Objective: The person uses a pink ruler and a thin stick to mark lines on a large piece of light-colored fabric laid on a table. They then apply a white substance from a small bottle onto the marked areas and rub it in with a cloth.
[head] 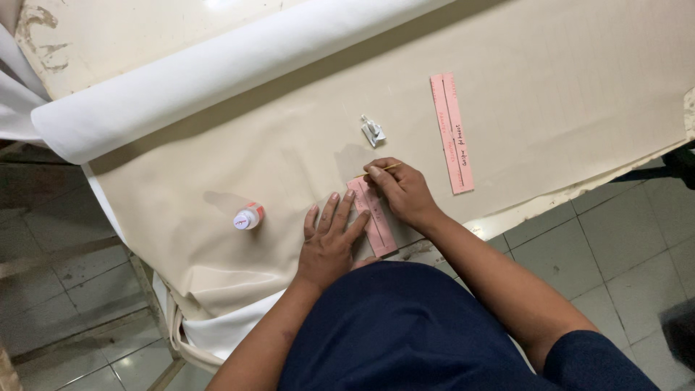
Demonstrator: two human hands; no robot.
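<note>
A small round bottle with a white cap and an orange-red band [248, 216] stands on the cream sheet of the bench [579, 87], left of the hands and apart from them; what its band shows is too small to tell.

A small crumpled silvery-white packet [373, 130] lies on the same sheet, just beyond the hands.

A long narrow pink card strip with dark markings [452, 132] lies flat farther right, running away from the bench edge. A second pink card strip [376, 217] lies partly under the hands, near the bench edge.
</note>
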